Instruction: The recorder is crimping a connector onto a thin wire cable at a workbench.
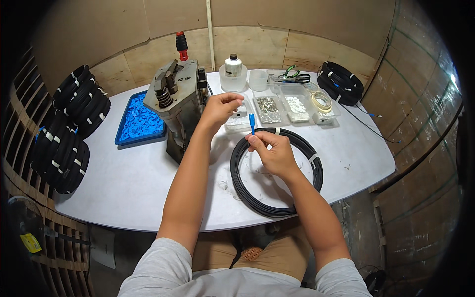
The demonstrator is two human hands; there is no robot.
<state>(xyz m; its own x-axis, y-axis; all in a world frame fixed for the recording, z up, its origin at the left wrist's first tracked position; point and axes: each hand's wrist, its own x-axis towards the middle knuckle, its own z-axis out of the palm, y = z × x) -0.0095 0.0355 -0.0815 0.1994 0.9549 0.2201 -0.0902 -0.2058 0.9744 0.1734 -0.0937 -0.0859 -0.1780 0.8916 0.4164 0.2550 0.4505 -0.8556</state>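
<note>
Blue connector getting handled over the cable coil

Left hand [221, 107] hangs by the press tool [179, 101], fingertips pinched together, can't tell on what. Right hand [275, 153] pinches the blue connector [252, 122] upright above the black cable coil [276, 171] on the white table [128, 183].

A white plastic bottle [233, 66] with a dark cap stands at the far edge of the tabletop [123, 183], a pale label wrapped round it — its print is too small to make out. Just right of it lie clear plastic boxes [296, 106] of small parts. No signs or screens show.
</note>
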